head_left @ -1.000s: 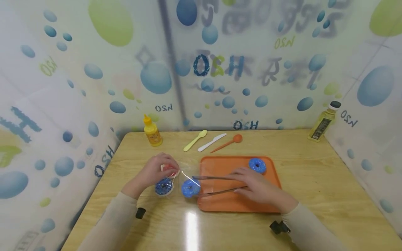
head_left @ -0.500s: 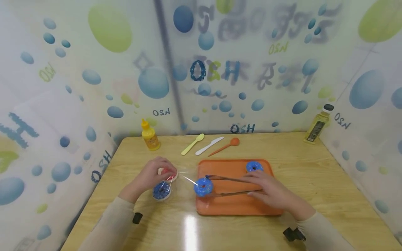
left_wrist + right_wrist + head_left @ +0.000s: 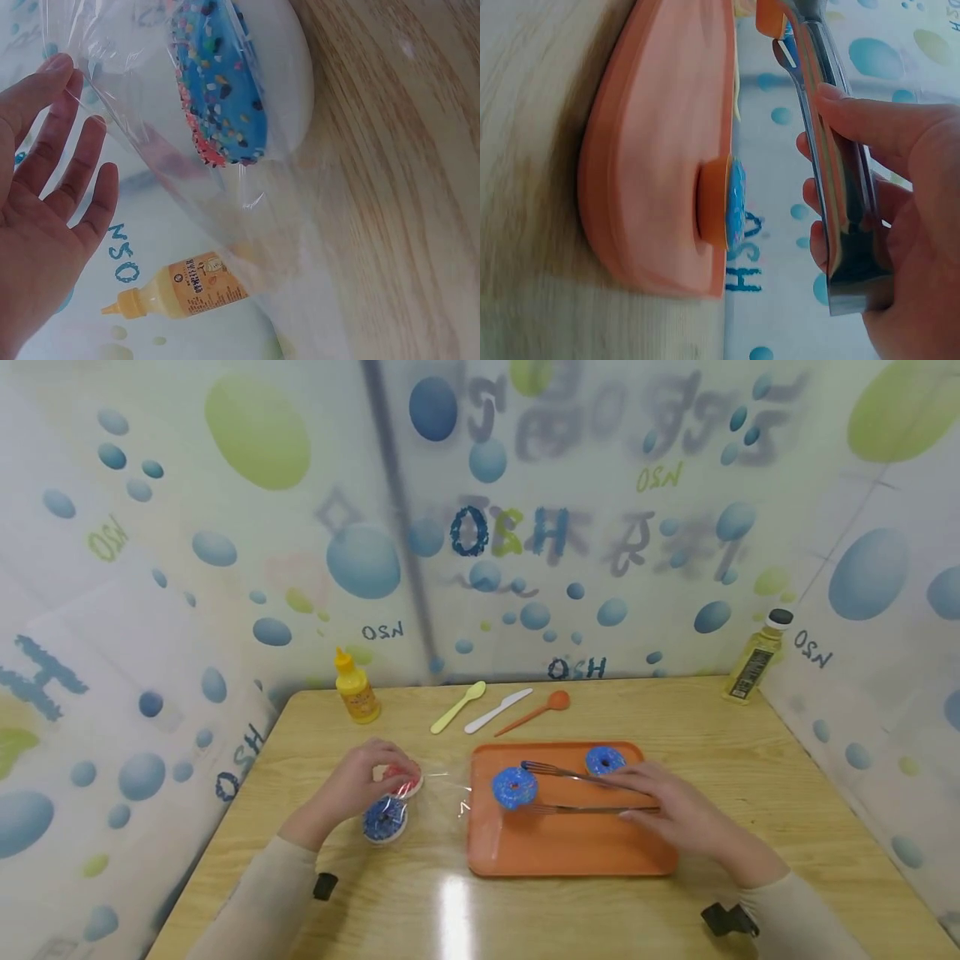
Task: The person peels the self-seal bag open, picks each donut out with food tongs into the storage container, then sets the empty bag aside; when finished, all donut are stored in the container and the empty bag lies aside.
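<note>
My left hand (image 3: 367, 789) pinches the edge of a clear plastic bag (image 3: 142, 82) between thumb and finger, its other fingers spread. Inside the bag are a blue doughnut (image 3: 380, 822) with a white base and sprinkles and a red doughnut (image 3: 408, 789), partly behind my fingers. Metal tongs (image 3: 600, 810) are gripped in my right hand (image 3: 675, 814). Their tips hold another blue doughnut (image 3: 504, 792) over the left part of an orange tray (image 3: 570, 856). A second blue doughnut (image 3: 594, 762), orange underneath in the right wrist view, sits at the tray's back right.
Behind the tray lie a light green spoon (image 3: 459, 708), a white knife (image 3: 498, 710) and an orange spoon (image 3: 534, 713). A yellow squeeze bottle (image 3: 358, 695) stands at the back left, an oil bottle (image 3: 752, 664) at the back right. Patterned walls (image 3: 615, 652) border the table.
My right hand has drawn the tongs and the blue doughnut rightward out of the bag, over the tray. My left hand keeps holding the bag near the same spot.
</note>
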`<state>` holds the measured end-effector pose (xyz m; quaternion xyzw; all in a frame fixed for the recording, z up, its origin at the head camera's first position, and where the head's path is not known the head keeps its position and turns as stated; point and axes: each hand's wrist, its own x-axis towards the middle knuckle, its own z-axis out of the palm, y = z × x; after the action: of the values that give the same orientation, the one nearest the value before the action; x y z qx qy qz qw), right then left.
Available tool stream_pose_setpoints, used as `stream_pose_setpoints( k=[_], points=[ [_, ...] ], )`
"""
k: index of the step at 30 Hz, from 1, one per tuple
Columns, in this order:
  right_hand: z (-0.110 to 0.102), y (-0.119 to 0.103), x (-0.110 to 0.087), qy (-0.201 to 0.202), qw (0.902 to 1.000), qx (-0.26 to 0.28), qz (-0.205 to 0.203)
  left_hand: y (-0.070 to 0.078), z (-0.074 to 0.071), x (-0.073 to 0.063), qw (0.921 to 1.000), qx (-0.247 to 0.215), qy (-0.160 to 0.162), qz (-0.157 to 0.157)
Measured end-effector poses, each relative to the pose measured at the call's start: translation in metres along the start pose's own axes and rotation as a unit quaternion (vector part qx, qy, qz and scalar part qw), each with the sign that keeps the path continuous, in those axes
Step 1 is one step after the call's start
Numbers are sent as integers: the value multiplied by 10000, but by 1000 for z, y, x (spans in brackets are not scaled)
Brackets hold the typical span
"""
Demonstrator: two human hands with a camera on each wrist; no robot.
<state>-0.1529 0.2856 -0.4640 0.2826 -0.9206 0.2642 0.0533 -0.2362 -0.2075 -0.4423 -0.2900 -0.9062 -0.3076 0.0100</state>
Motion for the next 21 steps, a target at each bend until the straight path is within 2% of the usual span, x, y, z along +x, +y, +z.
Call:
stream_pose_setpoints(
  k=[13, 21],
  points=[
    [-10, 16, -4, 122, 9996, -105, 251, 1, 0, -1, 9999, 15, 66, 127],
    [-4, 27, 2, 54, 9990, -224, 376, 1, 0, 0, 10000, -38, -10, -47]
  ],
)
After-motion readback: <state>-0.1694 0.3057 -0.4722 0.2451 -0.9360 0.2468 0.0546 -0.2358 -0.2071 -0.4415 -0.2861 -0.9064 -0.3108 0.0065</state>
